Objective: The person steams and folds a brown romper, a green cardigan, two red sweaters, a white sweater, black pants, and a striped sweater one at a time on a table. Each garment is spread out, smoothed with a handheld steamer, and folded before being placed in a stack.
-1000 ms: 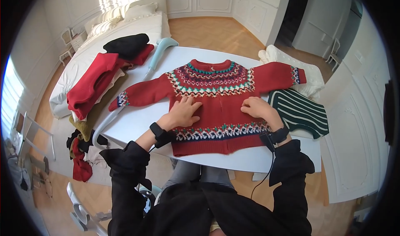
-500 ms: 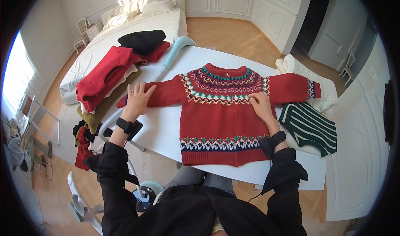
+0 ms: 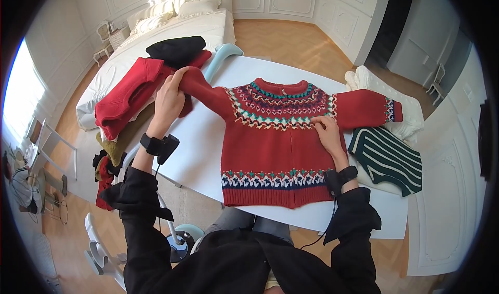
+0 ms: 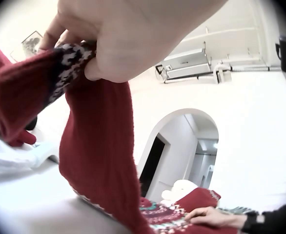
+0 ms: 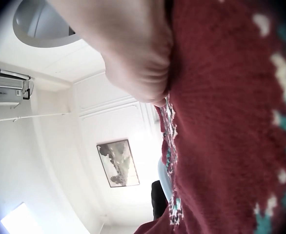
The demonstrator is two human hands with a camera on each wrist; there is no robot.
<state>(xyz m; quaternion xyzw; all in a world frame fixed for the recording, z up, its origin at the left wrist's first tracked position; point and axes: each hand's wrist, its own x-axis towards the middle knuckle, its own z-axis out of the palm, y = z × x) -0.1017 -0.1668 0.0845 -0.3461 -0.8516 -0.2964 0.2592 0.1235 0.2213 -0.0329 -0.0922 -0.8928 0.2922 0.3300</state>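
Note:
A red knitted cardigan [image 3: 262, 151] with a patterned yoke and hem lies spread front side up on a white table [image 3: 200, 156]. My left hand [image 3: 169, 99] pinches its left-side sleeve near the patterned cuff [image 4: 67, 73]. That sleeve [image 4: 101, 141] is raised off the tabletop, its cuff end hanging over from my fingers. On the right part of the chest, just under the yoke pattern, my right hand [image 3: 328, 133] rests with relaxed fingers on the knit. The other sleeve [image 3: 364, 108] stretches out to the right.
Folded red and black garments [image 3: 130, 94] are piled at the table's left. A pale blue steamer head [image 3: 222, 57] lies behind the raised sleeve. To the right are a green striped knit [image 3: 390, 156] and a white cable knit [image 3: 410, 115]. The steamer base [image 3: 182, 242] stands on the floor.
My left hand left the cardigan's body, reached left to the sleeve, took hold near its cuff and lifted it. My right hand moved up to just below the yoke and stayed there.

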